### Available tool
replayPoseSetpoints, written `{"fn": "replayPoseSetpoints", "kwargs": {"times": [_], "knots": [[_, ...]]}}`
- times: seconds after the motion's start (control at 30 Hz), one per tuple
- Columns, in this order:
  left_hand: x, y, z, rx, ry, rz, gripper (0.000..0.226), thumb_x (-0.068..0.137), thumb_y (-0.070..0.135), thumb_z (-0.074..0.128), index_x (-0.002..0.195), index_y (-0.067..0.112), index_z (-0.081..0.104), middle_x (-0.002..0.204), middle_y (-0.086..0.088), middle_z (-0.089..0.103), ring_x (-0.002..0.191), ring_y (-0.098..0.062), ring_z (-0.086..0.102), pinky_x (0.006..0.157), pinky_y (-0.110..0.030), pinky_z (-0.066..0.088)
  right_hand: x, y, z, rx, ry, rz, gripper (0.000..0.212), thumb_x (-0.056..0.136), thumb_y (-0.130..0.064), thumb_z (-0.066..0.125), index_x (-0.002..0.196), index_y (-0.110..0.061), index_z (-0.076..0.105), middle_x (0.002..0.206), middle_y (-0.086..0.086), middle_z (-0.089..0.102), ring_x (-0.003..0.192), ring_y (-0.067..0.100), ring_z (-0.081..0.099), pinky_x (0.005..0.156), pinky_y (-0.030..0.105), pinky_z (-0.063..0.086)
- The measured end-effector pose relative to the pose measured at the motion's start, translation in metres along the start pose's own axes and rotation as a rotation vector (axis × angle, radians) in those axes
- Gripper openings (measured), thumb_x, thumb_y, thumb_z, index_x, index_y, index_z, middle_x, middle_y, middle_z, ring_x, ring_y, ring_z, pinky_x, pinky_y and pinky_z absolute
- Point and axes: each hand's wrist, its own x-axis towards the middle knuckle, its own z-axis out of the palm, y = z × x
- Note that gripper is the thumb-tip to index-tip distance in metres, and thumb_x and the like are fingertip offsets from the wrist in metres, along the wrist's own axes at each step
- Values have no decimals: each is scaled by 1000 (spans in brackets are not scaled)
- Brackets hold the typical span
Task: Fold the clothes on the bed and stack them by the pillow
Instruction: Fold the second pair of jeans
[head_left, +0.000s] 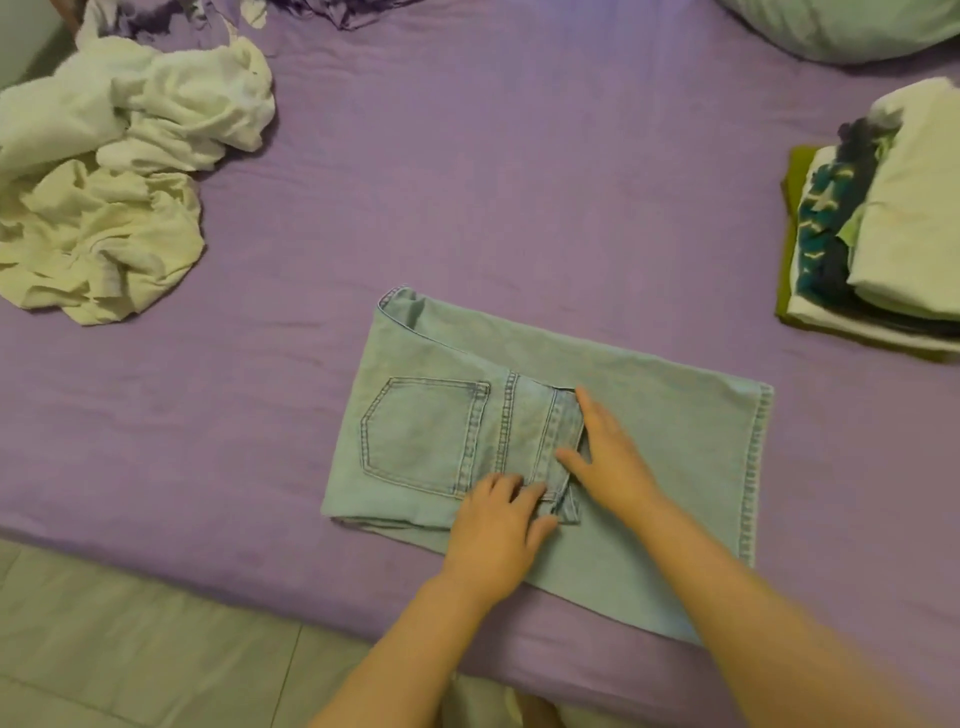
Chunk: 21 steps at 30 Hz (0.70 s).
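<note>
I see my left hand (496, 525) curled at the waistband of the folded jeans (649, 431), fingers pinching the denim edge. My right hand (605, 452) lies flat and relaxed just beside it, fingers straight, pressing the fabric down. The jeans lie near the bed's (467, 208) front edge, back pocket facing up. At the right edge sits a stack of folded clothes (883, 234), with the pillow (852, 26) in the far right corner. A heap of crumpled white laundry (114, 171) lies at the left edge. Pale floor tiles (130, 649) show below the bed.
</note>
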Motion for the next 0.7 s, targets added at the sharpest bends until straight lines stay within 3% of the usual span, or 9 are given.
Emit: {"fn": "replayPoseSetpoints", "kwargs": {"times": [0.1, 0.17, 0.27, 0.33, 0.47, 0.53, 0.63, 0.7], "knots": [[-1, -13, -8, 42, 148, 99, 36, 95, 39, 47, 109, 17, 72, 117, -8, 66, 113, -30, 58, 91, -34, 49, -4, -13, 21, 19, 151, 72, 88, 90, -43, 59, 152, -28, -1, 158, 8, 12, 142, 31, 22, 112, 44, 29], [-2, -23, -14, 34, 112, 97, 37, 97, 39, 46, 114, 16, 69, 127, -10, 61, 123, -32, 52, 97, -39, 47, -5, -25, 34, 56, 207, 124, 92, 88, -45, 61, 151, -33, -5, 160, 8, 1, 144, 32, 14, 112, 45, 30], [-2, -47, -19, 149, 136, 73, 40, 85, 30, 70, 121, 15, 66, 134, -15, 56, 126, -38, 50, 99, -54, 45, -8, -40, 48, 95, 252, 143, 94, 87, -41, 64, 149, -39, -7, 158, 8, -14, 147, 29, 4, 107, 39, 35], [-2, -64, -25, 172, 137, 0, 50, 81, 28, 75, 127, 15, 62, 139, -19, 51, 127, -42, 48, 100, -60, 41, -10, -45, 52, 84, 271, 168, 93, 88, -39, 63, 149, -38, -7, 158, 8, -17, 147, 28, 4, 103, 37, 39], [4, -108, -35, 239, -20, -147, 59, 100, 45, 37, 152, 28, 18, 161, -10, 1, 148, -34, 0, 117, -52, 5, -9, -51, 52, 21, 293, 232, 84, 93, -39, 55, 150, -36, -7, 159, 8, -15, 144, 30, 20, 89, 35, 49], [19, -125, -44, 286, -39, -102, 58, 101, 46, 28, 153, 29, 8, 161, -6, -9, 147, -31, -8, 117, -51, 0, -8, -54, 54, -12, 308, 254, 77, 96, -40, 48, 150, -34, -6, 159, 8, -13, 142, 30, 24, 88, 36, 50], [68, -137, -75, 335, 9, 7, 56, 102, 42, 29, 153, 25, 13, 162, -3, 2, 148, -29, -3, 118, -51, 2, -5, -53, 62, -49, 357, 279, 71, 98, -41, 42, 150, -35, -5, 160, 6, -10, 142, 30, 23, 90, 39, 49], [105, -141, -95, 385, 21, 79, 55, 101, 44, 34, 150, 23, 22, 158, -2, 20, 148, -27, 3, 117, -50, 0, -2, -51, 67, -67, 389, 296, 69, 98, -43, 41, 150, -35, -3, 160, 5, -7, 141, 29, 24, 91, 41, 49]]}}
